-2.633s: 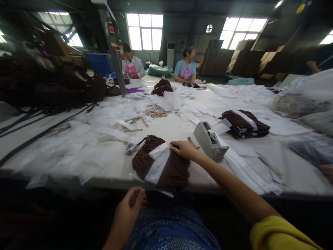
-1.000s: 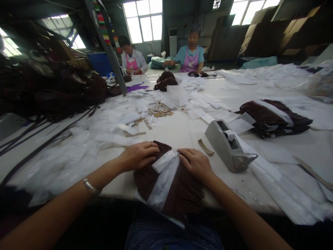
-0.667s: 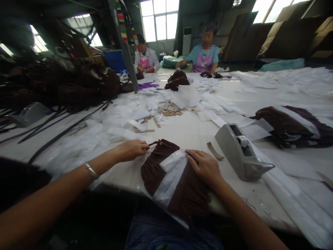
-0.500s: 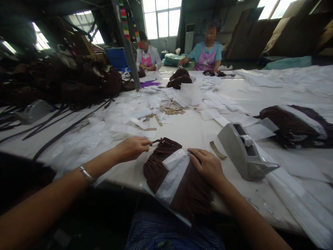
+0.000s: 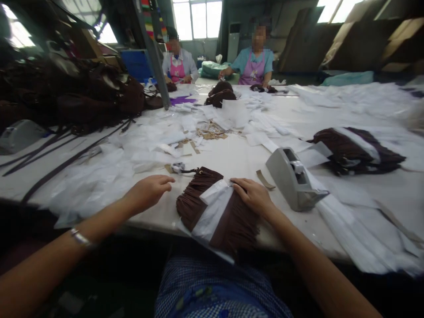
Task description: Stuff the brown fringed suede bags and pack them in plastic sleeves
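Note:
A dark brown fringed bag (image 5: 233, 229) lies at the table's near edge, with a band of white wrapping paper (image 5: 212, 216) across it. My right hand (image 5: 253, 194) holds the bag's upper edge, fingers and thumb close together beside the paper. My left hand (image 5: 149, 192) is left of the bag, off it and holding nothing, its fingers loosely stretched. From a ring at the bag's top corner, a short brown strap (image 5: 188, 171) runs left to a small wrapped end (image 5: 178, 167) on the table.
A grey tape dispenser (image 5: 293, 181) stands right of the bag. Farther right lie stacked wrapped brown bags (image 5: 357, 150). White paper sheets (image 5: 145, 145) and brown scraps (image 5: 212, 131) cover much of the table. Brown bags (image 5: 99, 92) pile up at left, by a post (image 5: 154, 57). Two people work across the table.
My left hand has let go of the strap and drawn back left; the strap's wrapped end now shows on the table. My right hand stays on the bag. The view has shifted slightly.

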A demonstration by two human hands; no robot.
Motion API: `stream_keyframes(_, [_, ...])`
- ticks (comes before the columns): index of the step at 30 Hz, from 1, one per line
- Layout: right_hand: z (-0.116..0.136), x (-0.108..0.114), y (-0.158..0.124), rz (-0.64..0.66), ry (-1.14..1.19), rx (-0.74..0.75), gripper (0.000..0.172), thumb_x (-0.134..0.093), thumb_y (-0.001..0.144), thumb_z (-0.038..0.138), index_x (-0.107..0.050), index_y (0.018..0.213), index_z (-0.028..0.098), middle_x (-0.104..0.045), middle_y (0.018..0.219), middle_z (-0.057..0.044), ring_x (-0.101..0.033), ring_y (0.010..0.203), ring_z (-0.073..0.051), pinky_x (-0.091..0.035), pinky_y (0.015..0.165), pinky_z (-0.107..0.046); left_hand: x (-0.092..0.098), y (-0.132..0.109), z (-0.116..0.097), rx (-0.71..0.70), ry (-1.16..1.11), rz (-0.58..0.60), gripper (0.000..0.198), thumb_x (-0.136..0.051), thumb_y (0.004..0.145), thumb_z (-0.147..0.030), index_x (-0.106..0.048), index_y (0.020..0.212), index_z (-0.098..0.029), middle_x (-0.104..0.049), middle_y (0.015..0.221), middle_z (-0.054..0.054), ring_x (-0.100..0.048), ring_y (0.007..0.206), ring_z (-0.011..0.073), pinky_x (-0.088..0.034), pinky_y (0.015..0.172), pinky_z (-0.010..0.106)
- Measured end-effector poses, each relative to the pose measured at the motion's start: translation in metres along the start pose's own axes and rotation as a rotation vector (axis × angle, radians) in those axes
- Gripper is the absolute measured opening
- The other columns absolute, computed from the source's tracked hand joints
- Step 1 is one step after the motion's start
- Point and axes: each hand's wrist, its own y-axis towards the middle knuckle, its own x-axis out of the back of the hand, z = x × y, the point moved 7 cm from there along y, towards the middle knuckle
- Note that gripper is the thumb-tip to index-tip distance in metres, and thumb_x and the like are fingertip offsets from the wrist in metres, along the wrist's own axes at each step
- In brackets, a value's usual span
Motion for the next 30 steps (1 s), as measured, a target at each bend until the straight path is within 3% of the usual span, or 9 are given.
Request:
stream_keyframes(3, [0.006,0.023,0.004,0.025,0.239,0.03,0.036,-0.038,0.103,0.036,-0.068,0.118,0.022,-0.072,0.117,-0.005,-0.067,0.109,-0.019,-0.052,0.095,-0.034,0.018,0.006,-0.056,-0.052,-0.21,-0.123,0.034,-0.047,0.095,-0.021,-0.063,0.125,-0.024,-0.064,0.131,0.006,-0.062,0.116,0.021,-0.052,0.099,0.035])
stream_keyframes(7, [0.047,0.05,-0.021,0.044,0.205,0.37,0.029,-0.051,0.099,0.037,-0.066,0.118,0.021,-0.066,0.125,-0.007,-0.058,0.121,-0.019,-0.044,0.107,-0.036,0.0,0.012,-0.111,-0.25,-0.314,-0.06,0.039,-0.047,0.097,-0.027,-0.057,0.135,-0.027,-0.056,0.143,0.004,-0.053,0.13,0.0221,-0.043,0.112,0.04])
stream_keyframes(11, [0.045,0.043,-0.08,0.256,-0.015,0.519,0.023,-0.057,0.096,0.035,-0.068,0.105,0.018,-0.067,0.118,-0.01,-0.06,0.115,-0.022,-0.049,0.1,-0.038,-0.029,0.01,-0.107,-0.259,-0.306,-0.067,0.043,-0.046,0.098,-0.027,-0.051,0.141,-0.026,-0.052,0.146,0.004,-0.049,0.135,0.0227,-0.04,0.114,0.043])
stream_keyframes(15, [0.009,0.063,-0.114,0.13,-0.251,0.311,0.022,-0.054,0.097,0.032,-0.069,0.087,0.018,-0.069,0.106,-0.01,-0.063,0.104,-0.024,-0.051,0.093,-0.043,-0.034,0.005,-0.099,-0.232,-0.31,-0.102,0.043,-0.047,0.097,-0.028,-0.053,0.14,-0.027,-0.053,0.146,0.003,-0.05,0.134,0.023,-0.041,0.113,0.043])
stream_keyframes(18, [0.027,0.067,-0.111,0.031,-0.224,0.314,0.022,-0.051,0.099,0.032,-0.068,0.109,0.021,-0.067,0.12,-0.009,-0.058,0.116,-0.023,-0.046,0.101,-0.042,-0.031,0.006,-0.102,-0.23,-0.321,-0.131,0.041,-0.048,0.096,-0.027,-0.056,0.137,-0.026,-0.055,0.144,0.004,-0.051,0.132,0.0226,-0.043,0.112,0.04])
stream_keyframes(20, [0.055,0.053,-0.099,0.067,-0.167,0.428,0.033,-0.051,0.099,0.036,-0.06,0.127,0.02,-0.063,0.129,-0.009,-0.054,0.123,-0.021,-0.043,0.106,-0.041,-0.03,0.006,-0.103,-0.225,-0.309,-0.139,0.041,-0.048,0.097,-0.027,-0.055,0.137,-0.025,-0.055,0.144,0.005,-0.051,0.132,0.0222,-0.043,0.112,0.039])
stream_keyframes(23, [0.075,0.029,-0.084,0.154,-0.205,0.588,0.039,-0.052,0.098,0.043,-0.061,0.125,0.015,-0.065,0.124,-0.012,-0.054,0.12,-0.023,-0.043,0.105,-0.04,-0.031,0.005,-0.104,-0.224,-0.28,-0.133,0.042,-0.046,0.097,-0.027,-0.053,0.138,-0.024,-0.055,0.144,0.005,-0.051,0.133,0.0219,-0.042,0.112,0.04])
stream_keyframes(26, [0.054,0.026,-0.087,0.246,-0.296,0.634,0.036,-0.052,0.097,0.046,-0.069,0.1,0.014,-0.068,0.107,-0.012,-0.057,0.111,-0.023,-0.048,0.096,-0.038,-0.032,0.003,-0.104,-0.225,-0.257,-0.125,0.042,-0.045,0.098,-0.029,-0.053,0.139,-0.025,-0.054,0.145,0.005,-0.051,0.132,0.0224,-0.042,0.112,0.041])
stream_keyframes(30, [0.017,0.051,-0.107,0.275,-0.368,0.502,0.035,-0.054,0.096,0.044,-0.069,0.08,0.016,-0.068,0.085,-0.009,-0.062,0.096,-0.022,-0.051,0.088,-0.038,-0.034,0.002,-0.104,-0.224,-0.255,-0.142,0.042,-0.044,0.098,-0.028,-0.053,0.138,-0.024,-0.055,0.144,0.005,-0.052,0.132,0.0224,-0.041,0.112,0.041])
